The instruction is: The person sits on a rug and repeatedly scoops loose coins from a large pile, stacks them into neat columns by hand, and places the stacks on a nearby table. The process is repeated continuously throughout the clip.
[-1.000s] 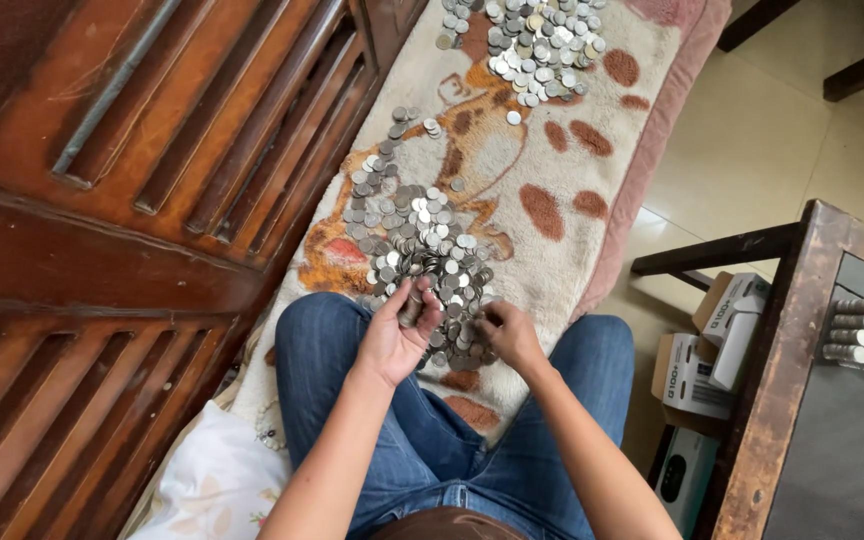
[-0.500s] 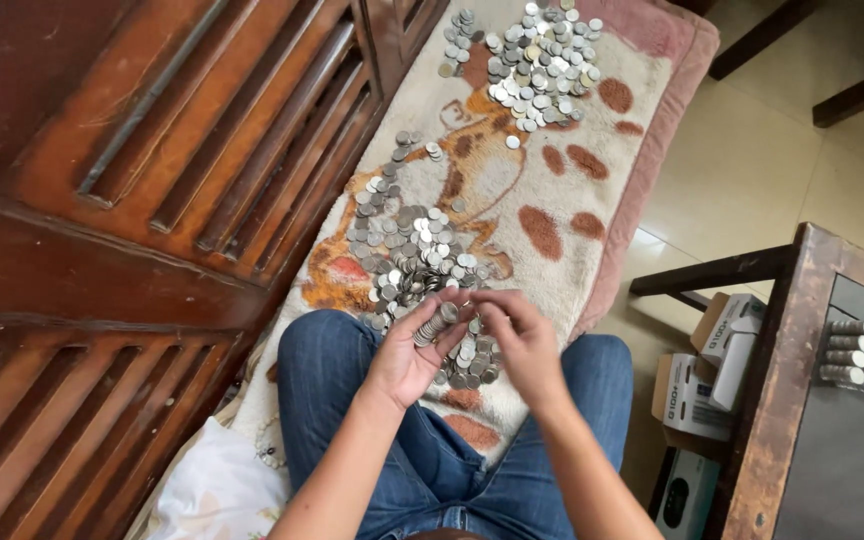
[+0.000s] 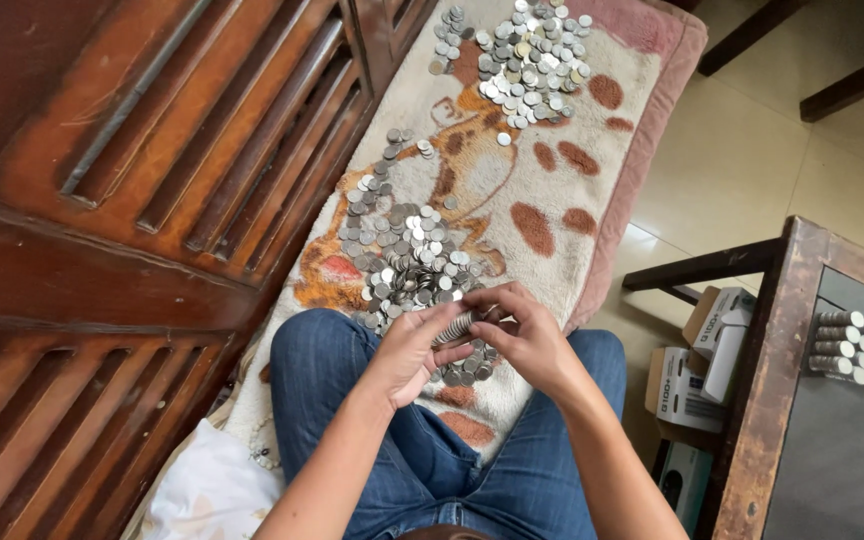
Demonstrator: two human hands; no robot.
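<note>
While both hands are brought together low in the frame, a short stack of coins is gripped between them — it is pinched by the left hand at one end and closed on by the right hand at the other, so that the stack lies tilted, nearly on its side, just above the lap. Both grips are closed on the stack; the individual fingertips on its far side cannot be made out.

At 12 o'clock from the hands, touching the stack's near edge, a loose heap of silver coins is spread on a cream towel patterned with rust-brown spots and an orange animal figure. A few coins are seen directly beneath the hands, at 6 o'clock from the stack. Further off at 12 o'clock, well apart from the near heap, a second pile of coins is laid near the towel's top end.

Blue jeans are worn by the seated person, the knees flanking the towel. At 9 o'clock a slatted wooden panel is seen. At 3 o'clock — beyond the tiled floor — a wooden table is placed, with rolled coin stacks arranged on its dark top and small cardboard boxes kept beneath its edge.
</note>
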